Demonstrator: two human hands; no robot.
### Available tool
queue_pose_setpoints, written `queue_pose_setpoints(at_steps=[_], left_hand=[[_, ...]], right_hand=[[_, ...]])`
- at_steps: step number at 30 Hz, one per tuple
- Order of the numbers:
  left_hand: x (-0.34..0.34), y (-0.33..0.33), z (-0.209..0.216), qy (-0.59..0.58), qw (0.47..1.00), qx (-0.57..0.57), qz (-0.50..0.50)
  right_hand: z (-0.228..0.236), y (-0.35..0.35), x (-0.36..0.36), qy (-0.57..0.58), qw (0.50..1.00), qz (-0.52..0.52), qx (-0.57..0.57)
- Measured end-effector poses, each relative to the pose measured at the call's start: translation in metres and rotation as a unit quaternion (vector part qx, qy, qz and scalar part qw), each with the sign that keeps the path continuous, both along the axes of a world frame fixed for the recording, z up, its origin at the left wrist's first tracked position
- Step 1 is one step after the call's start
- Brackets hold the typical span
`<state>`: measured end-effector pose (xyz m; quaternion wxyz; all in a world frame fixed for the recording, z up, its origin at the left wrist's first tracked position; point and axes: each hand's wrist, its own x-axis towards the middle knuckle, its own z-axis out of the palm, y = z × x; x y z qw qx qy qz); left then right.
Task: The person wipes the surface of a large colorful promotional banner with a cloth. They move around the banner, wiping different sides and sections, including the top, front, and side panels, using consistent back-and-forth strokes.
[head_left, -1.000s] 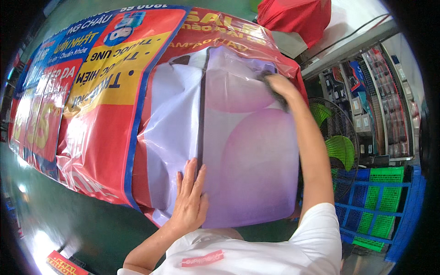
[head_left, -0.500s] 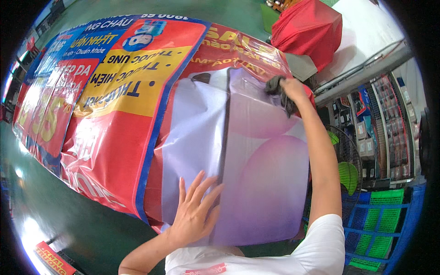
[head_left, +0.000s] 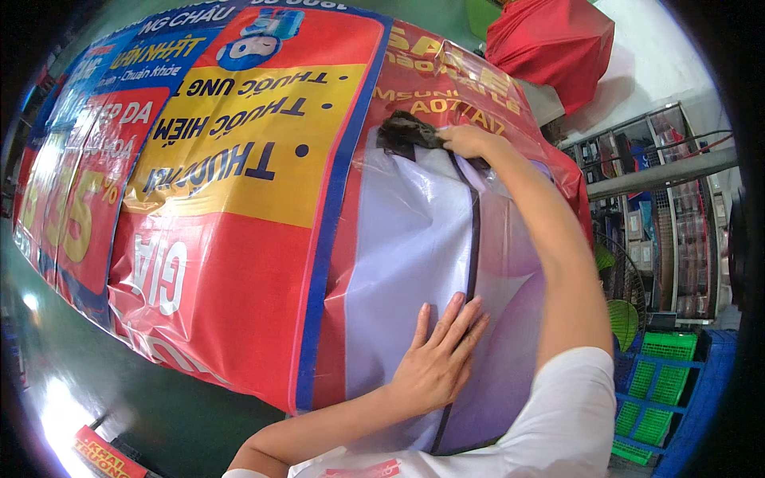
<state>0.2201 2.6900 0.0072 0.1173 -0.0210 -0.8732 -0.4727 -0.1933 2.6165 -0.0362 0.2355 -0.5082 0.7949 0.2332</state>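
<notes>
A lilac printed sheet (head_left: 402, 239) with a dark seam lies over a large red, blue and yellow printed banner (head_left: 239, 247). My left hand (head_left: 440, 362) rests flat on the lilac sheet beside the seam, fingers stretched out and slightly apart. Farther away, my right hand (head_left: 470, 143) grips a crumpled dark rag (head_left: 408, 134) and presses it on the sheet's far edge, left of the seam. Wrinkles and glossy reflections run over the banner. What lies under the sheets is hidden.
A red cloth cover (head_left: 550, 48) drapes over something at the far right. Along the right side are a metal bar (head_left: 661, 171), display racks of small packages (head_left: 685, 223), a fan with green blades (head_left: 623, 323) and green baskets in a blue frame (head_left: 657, 382).
My right hand has swept the rag leftward across the seam to the sheet's far edge. My left hand stays flat near the seam, while the whole view has shifted somewhat.
</notes>
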Motion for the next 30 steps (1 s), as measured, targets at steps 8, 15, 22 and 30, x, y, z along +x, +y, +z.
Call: queue_pose_setpoints(at_steps=[8, 15, 22, 30], left_hand=[[0.028, -0.075, 0.009, -0.002, 0.997, 0.068, 0.038], [0.061, -0.058, -0.031, -0.096, 0.984, -0.148, -0.022], [0.063, -0.061, -0.041, -0.066, 0.987, -0.142, 0.023], [0.076, -0.062, -0.035, -0.062, 0.988, -0.138, 0.021]], right_hand=[[0.153, 0.043, 0.18, -0.169, 0.972, 0.012, -0.165], [0.032, -0.013, 0.164, 0.152, 0.937, 0.084, -0.304], [0.061, 0.054, 0.258, 0.037, 0.991, 0.057, -0.115], [0.055, 0.025, 0.198, 0.243, 0.938, 0.087, -0.232]])
